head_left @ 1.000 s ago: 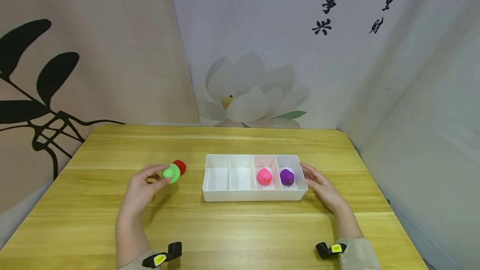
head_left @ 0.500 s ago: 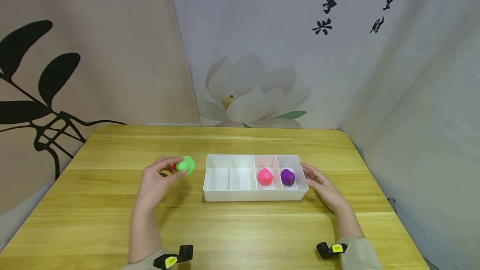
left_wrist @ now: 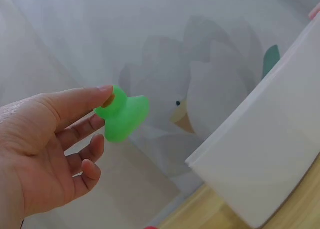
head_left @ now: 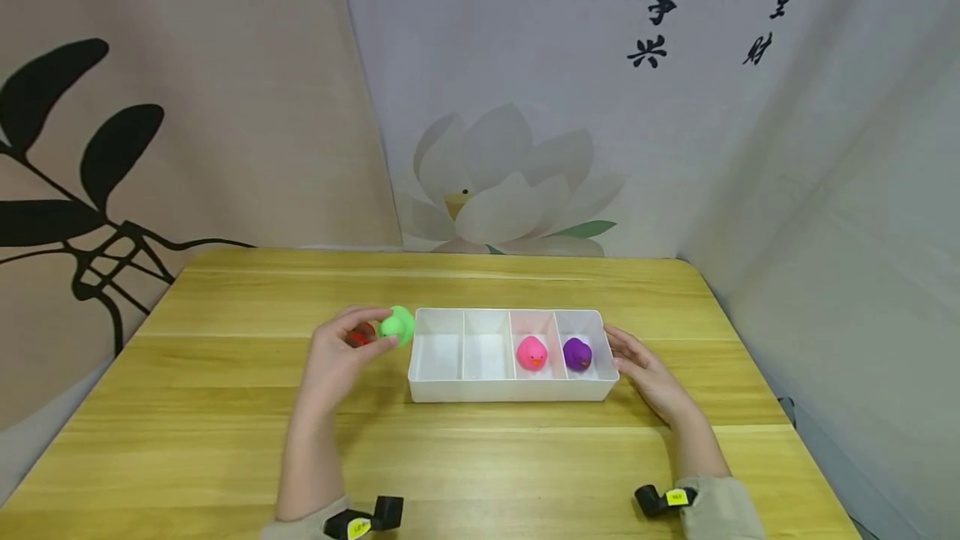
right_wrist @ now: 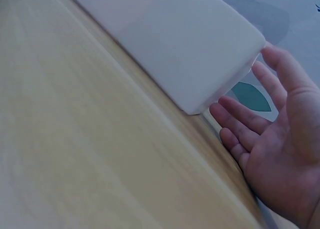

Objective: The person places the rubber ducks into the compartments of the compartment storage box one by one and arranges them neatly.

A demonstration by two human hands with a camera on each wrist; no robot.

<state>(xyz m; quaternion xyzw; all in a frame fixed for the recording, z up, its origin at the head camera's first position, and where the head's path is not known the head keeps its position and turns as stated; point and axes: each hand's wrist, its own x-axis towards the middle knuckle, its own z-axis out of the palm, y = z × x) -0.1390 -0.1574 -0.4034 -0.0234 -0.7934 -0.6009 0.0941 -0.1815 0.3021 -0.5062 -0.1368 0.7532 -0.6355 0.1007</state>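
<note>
My left hand (head_left: 335, 354) pinches a green rubber duck (head_left: 398, 326) between thumb and fingertips. It is held up off the table, just left of the white divided box (head_left: 510, 391). In the left wrist view the green duck (left_wrist: 127, 116) shows its orange beak under the thumb. A red round toy (head_left: 362, 334) is partly hidden behind my left hand. Inside the box, a pink duck (head_left: 532, 353) sits in the third compartment from the left and a purple duck (head_left: 577, 354) in the rightmost one. My right hand (head_left: 651, 375) touches the box's right end with relaxed fingers.
The box stands on a wooden table (head_left: 495, 465); its two left compartments hold nothing. Behind the table hangs a printed cloth (head_left: 510, 65) with a lotus and black characters. A black wrist mount (head_left: 366, 517) sits on the left sleeve, another mount (head_left: 663, 500) on the right.
My left hand has carried the green duck to the right, from beyond the red toy's left side to beside the box. The right hand and the box have stayed in place.
</note>
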